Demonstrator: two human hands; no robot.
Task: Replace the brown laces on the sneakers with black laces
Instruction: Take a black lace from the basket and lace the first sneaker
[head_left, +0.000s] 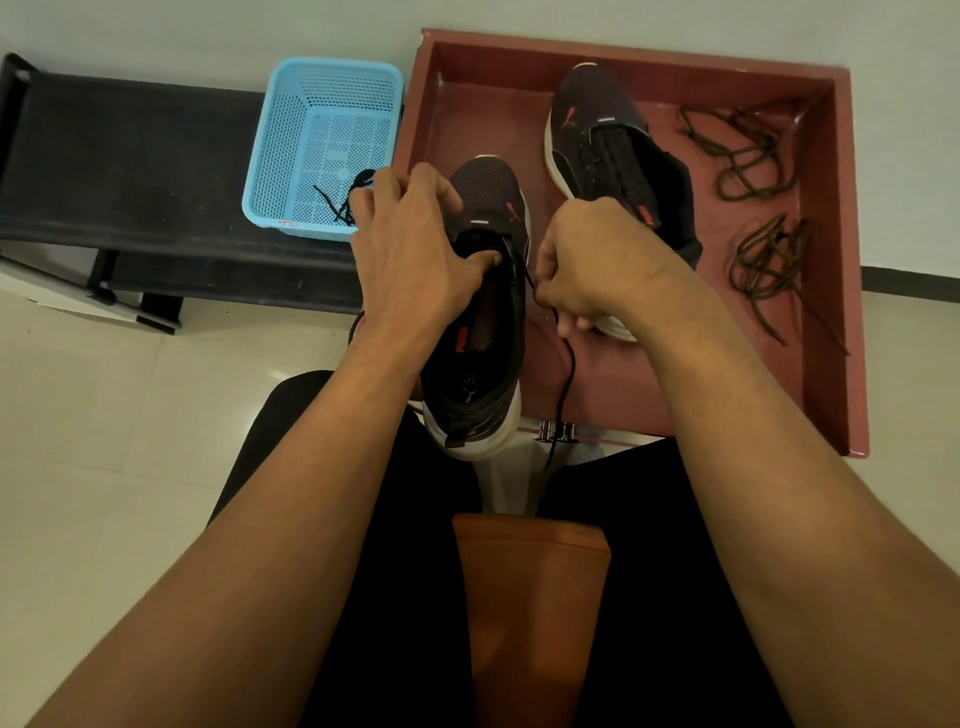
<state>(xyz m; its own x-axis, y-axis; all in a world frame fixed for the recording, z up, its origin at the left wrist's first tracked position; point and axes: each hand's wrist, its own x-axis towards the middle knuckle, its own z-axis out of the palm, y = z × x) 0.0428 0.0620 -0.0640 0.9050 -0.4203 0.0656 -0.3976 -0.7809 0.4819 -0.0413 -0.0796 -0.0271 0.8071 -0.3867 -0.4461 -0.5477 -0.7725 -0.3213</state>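
Note:
A dark sneaker (483, 332) with a white sole stands between my knees, toe pointing away. My left hand (415, 249) grips its upper near the eyelets, thumb at the tongue. My right hand (587, 265) pinches a black lace (563, 384) that runs from the eyelets and hangs down past the heel. The second sneaker (608, 140) lies in the red tray (831, 260), laces out of view. Two brown laces lie loose in the tray, one (743, 150) at the back right, the other (769, 265) nearer. Another black lace (343, 200) lies in the blue basket (322, 104).
A black bench (130, 171) stands at the left and carries the blue basket. The red tray rests on the pale tiled floor (104, 405) against the wall. My legs in black trousers and an orange cloth (530, 597) fill the near view.

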